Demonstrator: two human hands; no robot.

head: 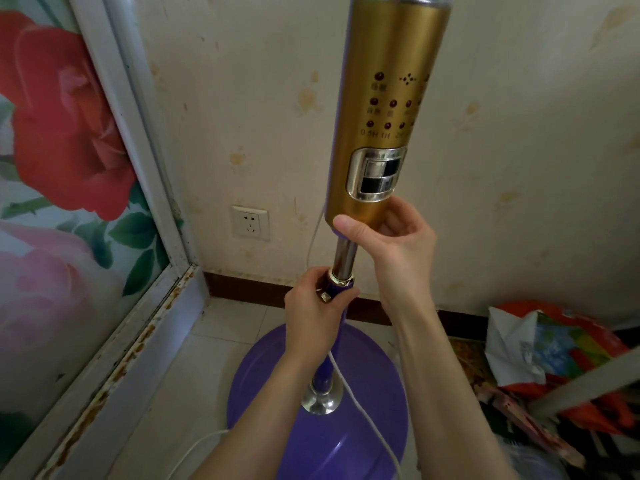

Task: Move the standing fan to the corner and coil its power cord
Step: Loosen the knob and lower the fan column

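The fan [384,109] stands on its round purple base [311,403] on the tiled floor [207,341], close in by the corner where the papered wall [259,98] meets the flowered sliding door [69,150]. The right hand [394,237] is wrapped around the bottom of the gold control column, likely to keep the tall top from swaying. The left hand [311,303] has its grip closed on the purple collar lower down the pole — a low hold that steadies the weight. The white cord [360,410] trails loose past the base, uncoiled, near the wall socket [250,221]. A heap of bags [554,358] crowds the right side.
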